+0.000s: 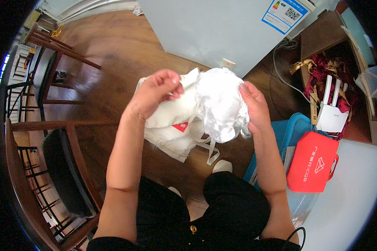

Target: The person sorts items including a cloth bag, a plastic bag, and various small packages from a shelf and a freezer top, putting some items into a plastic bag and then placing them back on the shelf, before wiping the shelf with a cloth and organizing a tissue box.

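My right hand grips the right edge of a shiny white bundle that looks like crumpled satin or thin plastic. It is held up over the floor in front of me. My left hand is left of the bundle, its fingers curled and the thumb near the fingertips. Blur hides whether anything is pinched there. Under and behind the left hand is a white fabric bag with a small red patch. Pale ribbon-like straps hang from it. Its contents cannot be seen.
A white appliance bearing an energy label stands ahead. At right are a blue plastic bin, a red bag with writing, a white router, dark red tasselled cloth and a loose cable. Wooden chairs stand left.
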